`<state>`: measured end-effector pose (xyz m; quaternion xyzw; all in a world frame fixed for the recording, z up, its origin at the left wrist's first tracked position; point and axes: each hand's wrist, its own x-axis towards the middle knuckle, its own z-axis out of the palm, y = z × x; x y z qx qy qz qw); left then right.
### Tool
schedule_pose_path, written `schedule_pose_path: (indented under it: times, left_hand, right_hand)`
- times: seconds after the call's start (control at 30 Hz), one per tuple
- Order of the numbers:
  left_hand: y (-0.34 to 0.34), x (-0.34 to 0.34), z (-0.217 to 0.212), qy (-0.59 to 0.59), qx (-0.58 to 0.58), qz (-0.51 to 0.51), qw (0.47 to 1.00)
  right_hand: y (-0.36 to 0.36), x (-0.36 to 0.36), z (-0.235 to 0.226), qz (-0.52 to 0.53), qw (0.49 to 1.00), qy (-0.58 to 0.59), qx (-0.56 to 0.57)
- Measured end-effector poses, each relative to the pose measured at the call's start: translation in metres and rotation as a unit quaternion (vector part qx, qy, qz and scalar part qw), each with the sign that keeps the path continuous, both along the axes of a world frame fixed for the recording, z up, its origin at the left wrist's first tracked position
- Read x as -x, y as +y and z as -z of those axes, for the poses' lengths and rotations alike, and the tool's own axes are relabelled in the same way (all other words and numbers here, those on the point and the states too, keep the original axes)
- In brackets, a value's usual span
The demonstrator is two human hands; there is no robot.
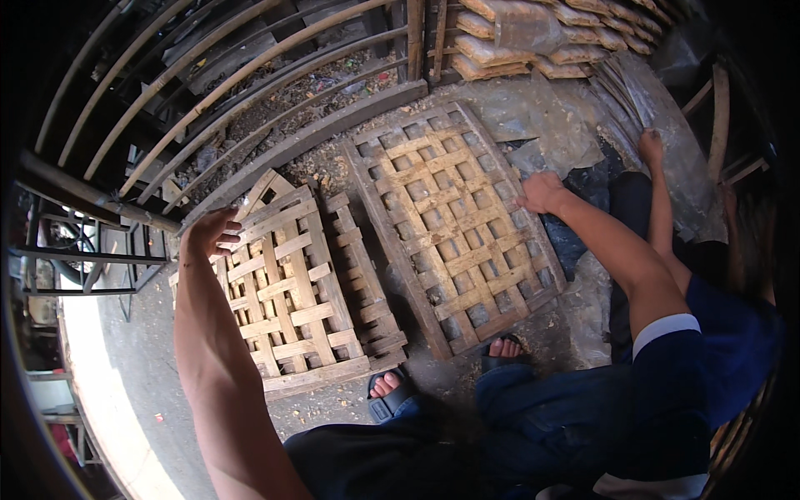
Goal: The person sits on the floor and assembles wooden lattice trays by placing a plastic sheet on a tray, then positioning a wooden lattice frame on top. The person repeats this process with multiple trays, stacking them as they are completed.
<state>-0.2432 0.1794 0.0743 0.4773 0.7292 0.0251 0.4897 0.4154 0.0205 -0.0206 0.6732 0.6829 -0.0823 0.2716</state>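
A woven bamboo lattice panel [457, 223] in a wooden frame lies flat on the ground before me. On its right long edge my right hand [543, 193] is closed, the fingertips at the frame. To the left, more lattice panels [292, 292] lie stacked and slightly askew. My left hand [213, 233] hovers by the far left corner of that stack, its fingers apart and holding nothing; whether they touch the wood I cannot tell. Between the stack and the middle panel, the slatted edge of a lower panel [364, 275] shows.
At my right crouches a co-worker, whose hand [651, 148] is by grey plastic sheeting [658, 108]. Filled plastic bags [521, 37] are piled at the back right. A bamboo rail fence [225, 104] curves along the far left, above a wooden beam [333, 121]. My sandalled feet stand near the panels.
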Motion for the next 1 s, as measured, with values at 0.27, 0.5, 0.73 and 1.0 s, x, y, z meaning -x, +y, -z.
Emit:
schedule_pose_path:
  times: [0.27, 0.5, 0.73, 1.0]
  left_hand:
    - [-0.003, 0.000, -0.001, 0.014, 0.007, -0.015, 1.000]
    - [0.003, -0.001, 0.009, 0.010, 0.015, -0.008, 1.000]
    - [0.011, -0.001, 0.022, 0.007, 0.017, 0.006, 1.000]
    - [0.015, -0.002, 0.026, 0.010, 0.028, 0.012, 0.999]
  right_hand:
    - [0.010, 0.017, 0.013, 0.080, 0.996, 0.000, -0.042]
    - [0.027, 0.028, 0.013, 0.078, 0.995, -0.011, -0.064]
    - [0.036, 0.027, 0.012, 0.040, 0.991, 0.022, -0.128]
    - [0.039, 0.008, 0.023, -0.095, 0.975, 0.114, -0.169]
